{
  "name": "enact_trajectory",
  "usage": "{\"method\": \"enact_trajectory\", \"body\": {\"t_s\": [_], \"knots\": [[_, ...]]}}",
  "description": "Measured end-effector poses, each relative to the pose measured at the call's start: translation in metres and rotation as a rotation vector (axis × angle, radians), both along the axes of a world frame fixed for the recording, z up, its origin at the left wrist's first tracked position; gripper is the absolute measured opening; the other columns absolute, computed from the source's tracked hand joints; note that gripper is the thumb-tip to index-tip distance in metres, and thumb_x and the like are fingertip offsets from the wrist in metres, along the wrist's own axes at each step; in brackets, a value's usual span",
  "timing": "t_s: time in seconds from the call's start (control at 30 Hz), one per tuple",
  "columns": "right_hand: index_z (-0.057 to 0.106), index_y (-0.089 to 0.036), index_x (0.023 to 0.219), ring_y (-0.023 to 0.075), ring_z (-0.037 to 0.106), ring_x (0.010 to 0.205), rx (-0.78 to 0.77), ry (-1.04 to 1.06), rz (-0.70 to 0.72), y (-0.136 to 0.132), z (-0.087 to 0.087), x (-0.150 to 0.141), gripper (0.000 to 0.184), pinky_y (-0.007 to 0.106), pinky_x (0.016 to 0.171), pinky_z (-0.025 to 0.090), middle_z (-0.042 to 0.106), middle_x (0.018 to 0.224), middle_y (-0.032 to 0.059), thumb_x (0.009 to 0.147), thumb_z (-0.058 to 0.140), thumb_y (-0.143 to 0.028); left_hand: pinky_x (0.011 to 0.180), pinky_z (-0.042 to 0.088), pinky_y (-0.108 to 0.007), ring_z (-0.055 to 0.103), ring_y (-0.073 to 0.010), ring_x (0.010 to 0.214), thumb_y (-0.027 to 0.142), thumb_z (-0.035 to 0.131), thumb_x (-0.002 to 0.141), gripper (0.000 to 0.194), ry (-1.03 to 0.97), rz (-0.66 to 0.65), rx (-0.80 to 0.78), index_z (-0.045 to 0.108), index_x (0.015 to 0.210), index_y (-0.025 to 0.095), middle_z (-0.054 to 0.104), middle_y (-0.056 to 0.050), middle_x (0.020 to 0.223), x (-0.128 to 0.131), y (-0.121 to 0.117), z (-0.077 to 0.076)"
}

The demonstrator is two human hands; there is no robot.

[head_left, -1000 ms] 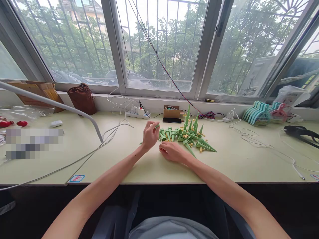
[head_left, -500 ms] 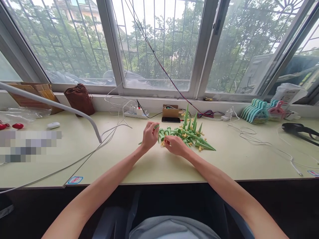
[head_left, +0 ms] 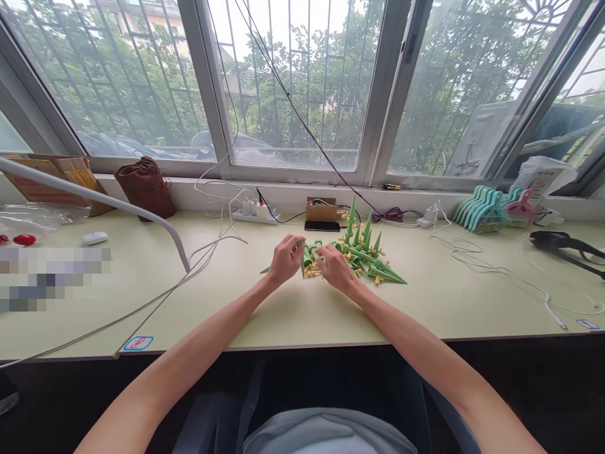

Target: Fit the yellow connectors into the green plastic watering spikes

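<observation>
A heap of green cone-shaped plastic spikes with small yellow fittings lies on the pale green table, a few of them standing upright. My left hand is closed around one green spike, whose tip pokes out to the left. My right hand rests at the near left edge of the heap with its fingers curled on the spikes and yellow bits; what it grips is hidden.
A black phone and a small cardboard box lie behind the heap. A white power strip, loose cables, a brown pouch, a white tube and teal hangers surround the work spot. Windows run along the back.
My right hand has moved up from the table in front of the heap into its left edge, close to my left hand. The left hand stays on its spike.
</observation>
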State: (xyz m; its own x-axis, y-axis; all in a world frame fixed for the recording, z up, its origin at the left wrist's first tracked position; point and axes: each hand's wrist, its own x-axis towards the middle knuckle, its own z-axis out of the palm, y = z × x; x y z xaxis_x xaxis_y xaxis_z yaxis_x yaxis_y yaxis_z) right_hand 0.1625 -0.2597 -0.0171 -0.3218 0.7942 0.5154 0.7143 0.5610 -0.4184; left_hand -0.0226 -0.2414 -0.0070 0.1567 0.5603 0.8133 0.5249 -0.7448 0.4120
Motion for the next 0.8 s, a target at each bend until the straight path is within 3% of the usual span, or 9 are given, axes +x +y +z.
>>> {"method": "enact_trajectory", "body": {"t_s": [0.1,0.3,0.63,0.8], "knots": [[0.066,-0.018,0.116,0.0159,0.061,0.085,-0.048,-0.067,0.032,-0.003,-0.001,-0.005,0.024,0.026,0.078,0.045,0.062,0.109,0.0083,0.097,0.052,-0.019,0.052,0.047,-0.02,0.055,-0.0099,0.062,0.024,0.054,0.094,0.014,-0.009,0.008,-0.052,0.067,0.098,0.018,0.065,-0.005,0.09,0.001,-0.001,0.0],[0.068,-0.018,0.113,0.0182,0.061,0.083,-0.119,-0.206,-0.039,-0.007,-0.005,-0.009,0.027,0.029,0.073,0.044,0.06,0.111,0.0111,0.1,0.046,-0.025,0.054,0.048,-0.021,0.056,-0.0107,0.063,0.026,0.054,0.092,0.016,-0.028,-0.011,-0.145,0.067,0.097,0.018,0.066,-0.005,0.092,0.004,-0.002,-0.002],[0.063,-0.017,0.103,0.0199,0.06,0.082,-0.159,-0.248,-0.054,-0.007,-0.007,-0.012,0.027,0.03,0.069,0.041,0.058,0.109,0.0117,0.103,0.04,-0.031,0.053,0.047,-0.023,0.058,-0.0115,0.064,0.033,0.057,0.088,0.02,-0.1,-0.092,-0.366,0.067,0.094,0.018,0.068,-0.007,0.101,0.008,-0.006,-0.002],[0.061,-0.018,0.103,0.0204,0.059,0.082,-0.188,-0.225,-0.043,-0.008,-0.007,-0.012,0.022,0.031,0.068,0.041,0.057,0.108,0.0112,0.1,0.046,-0.033,0.039,0.039,-0.022,0.052,-0.0096,0.05,0.038,0.063,0.083,0.023,-0.222,-0.184,-0.58,0.064,0.093,0.017,0.064,-0.003,0.082,0.009,-0.008,0.0]]}}
